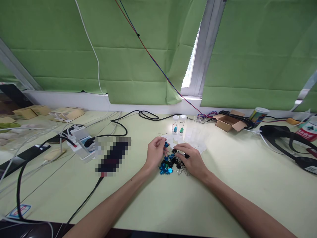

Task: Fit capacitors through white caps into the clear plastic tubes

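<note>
My left hand (155,152) is closed in a pinch on a small blue metallic part (166,144) beside the pile. My right hand (192,158) reaches over the pile's right side, its thumb and forefinger apart near a black piece (174,151); part of the pile is hidden under its fingers. Between my hands, small blue parts (165,168), black round pieces and thin wire leads lie in a heap. Behind them stand two clear white-capped vials, one with a blue piece (175,129) inside and one with a green piece (181,130).
Clear empty tubes (195,134) and white caps (170,138) are just beyond my hands. To the left lie a blurred-out dark device (114,156), a white power strip (83,145) and cables. A small cardboard box (229,122) and black headset (279,132) sit to the right.
</note>
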`<state>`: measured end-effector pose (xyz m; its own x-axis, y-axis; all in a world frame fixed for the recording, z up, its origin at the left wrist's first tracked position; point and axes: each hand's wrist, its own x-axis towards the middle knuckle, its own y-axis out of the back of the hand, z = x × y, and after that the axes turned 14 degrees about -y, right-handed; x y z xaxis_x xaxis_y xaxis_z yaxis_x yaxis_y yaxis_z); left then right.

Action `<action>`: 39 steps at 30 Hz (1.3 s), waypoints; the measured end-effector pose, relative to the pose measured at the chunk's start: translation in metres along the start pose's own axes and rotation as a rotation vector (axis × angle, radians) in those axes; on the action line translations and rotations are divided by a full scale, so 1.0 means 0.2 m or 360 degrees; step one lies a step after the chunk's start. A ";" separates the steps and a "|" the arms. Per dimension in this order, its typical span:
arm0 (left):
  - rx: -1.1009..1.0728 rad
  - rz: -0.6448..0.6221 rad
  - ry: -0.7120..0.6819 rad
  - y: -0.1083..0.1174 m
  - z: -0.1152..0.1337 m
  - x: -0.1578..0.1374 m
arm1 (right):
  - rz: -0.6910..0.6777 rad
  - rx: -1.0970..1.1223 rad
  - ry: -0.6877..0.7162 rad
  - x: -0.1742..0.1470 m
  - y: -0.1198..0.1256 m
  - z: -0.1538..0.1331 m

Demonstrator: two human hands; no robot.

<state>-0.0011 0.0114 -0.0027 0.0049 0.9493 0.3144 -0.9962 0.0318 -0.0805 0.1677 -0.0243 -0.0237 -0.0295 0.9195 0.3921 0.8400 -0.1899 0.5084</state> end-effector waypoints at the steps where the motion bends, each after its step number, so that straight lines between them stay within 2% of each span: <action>1: -0.0005 -0.0008 0.0006 0.00 0.00 0.00 | 0.0012 0.0009 0.0004 0.00 0.00 0.00; 11: -0.0099 -0.0043 0.0137 -0.02 0.02 -0.01 | 0.0116 0.0094 0.0114 -0.01 0.00 -0.02; 18: -0.0168 -0.0135 0.0242 -0.02 0.03 -0.02 | 0.0037 0.0256 0.0125 -0.01 0.01 -0.06; 25: -0.0310 -0.0155 0.0248 -0.03 0.02 -0.02 | -0.0061 0.0664 -0.0196 0.00 -0.01 -0.03; 29: -0.0351 -0.0153 0.0238 -0.03 0.02 -0.02 | -0.0075 0.0874 -0.0264 0.01 -0.02 -0.01; 35: -0.0352 -0.0144 0.0259 -0.03 0.04 -0.02 | -0.0158 0.1061 -0.0392 0.03 -0.01 -0.01; 39: -0.0342 -0.0143 0.0270 -0.03 0.04 -0.02 | -0.0234 0.1102 -0.0568 0.02 0.00 -0.01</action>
<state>0.0038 0.0039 0.0046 0.1249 0.9778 0.1680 -0.9500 0.1667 -0.2640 0.1661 -0.0208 -0.0208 -0.0891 0.9956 0.0286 0.9905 0.0916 -0.1030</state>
